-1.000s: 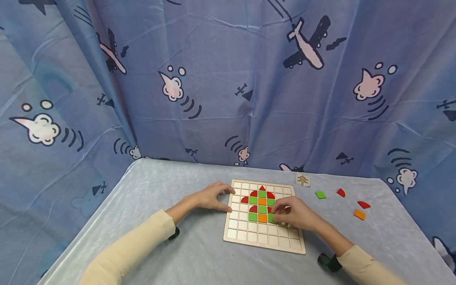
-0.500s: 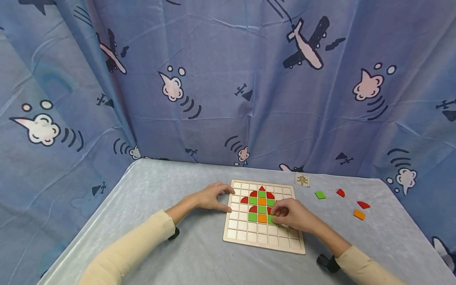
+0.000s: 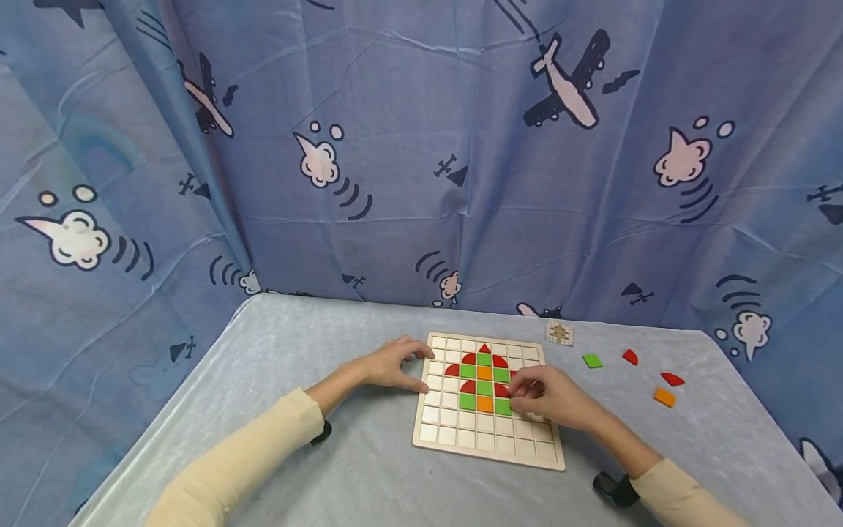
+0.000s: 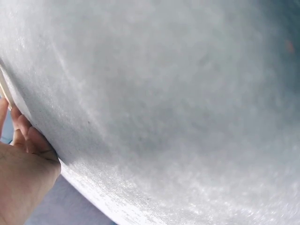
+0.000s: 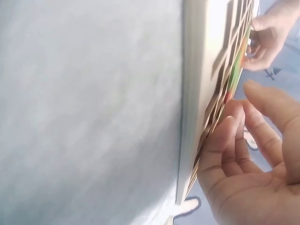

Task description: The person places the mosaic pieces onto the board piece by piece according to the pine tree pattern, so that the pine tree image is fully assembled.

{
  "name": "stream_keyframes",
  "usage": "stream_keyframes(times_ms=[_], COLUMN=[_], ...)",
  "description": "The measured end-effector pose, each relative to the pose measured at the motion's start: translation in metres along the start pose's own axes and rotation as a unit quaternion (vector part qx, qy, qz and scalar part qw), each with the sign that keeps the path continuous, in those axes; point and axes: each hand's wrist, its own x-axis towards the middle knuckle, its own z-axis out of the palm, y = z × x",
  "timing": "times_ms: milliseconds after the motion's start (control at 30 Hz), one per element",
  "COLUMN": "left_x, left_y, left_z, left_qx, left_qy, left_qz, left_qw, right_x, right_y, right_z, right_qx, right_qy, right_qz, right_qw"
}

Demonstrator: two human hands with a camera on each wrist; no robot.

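Note:
A square wooden grid board [image 3: 465,443] lies on the cloth-covered table, with red, green and orange tiles set in its cells as a tree-like shape. My left hand [image 3: 388,364] rests at the board's left edge, thumb and fingers spread, fingertips on the rim. Over the right part of the board is my right hand [image 3: 552,397], its fingertips just right of a green square tile [image 3: 502,406] and a red quarter-round tile [image 3: 501,390]. In the right wrist view, thumb and forefinger stand apart with no tile between them. Some cells lie hidden under this hand.
To the right on the table lie a green square [image 3: 592,361], two red quarter-rounds [image 3: 630,356] and an orange square [image 3: 664,397]. A small patterned card [image 3: 560,333] sits behind the board. A blue printed curtain [image 3: 395,183] hangs along the table's back.
My right hand has drawn slightly right, off the green square tile, so that tile and the red quarter-round above it show more fully. My left hand has stayed put.

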Motion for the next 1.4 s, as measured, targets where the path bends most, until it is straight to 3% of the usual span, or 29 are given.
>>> stream_keyframes(times_ms=[100,367,600,867,1400], left_x=[0.0,0.0,0.0,0.0,0.001], left_y=[0.0,0.0,0.001,0.001,0.0], left_z=[0.0,0.0,0.0,-0.001,0.0], left_qx=[-0.001,-0.001,-0.002,0.001,0.007], left_qy=[0.0,-0.002,-0.002,-0.001,0.001], left_qz=[-0.001,0.001,0.002,0.005,0.001], left_qw=[1.0,1.0,1.0,1.0,1.0], right_x=[-0.005,-0.022,-0.044,-0.067,-0.1], right_y=[0.005,0.023,0.042,0.068,0.114], right_z=[-0.007,-0.028,-0.052,-0.076,-0.122], right_qx=[-0.002,-0.013,-0.012,-0.048,-0.067], right_qy=[0.01,0.041,0.073,0.098,0.121], right_qz=[0.007,0.071,0.094,0.168,0.228], right_qw=[0.9999,0.9966,0.9928,0.9797,0.9637])
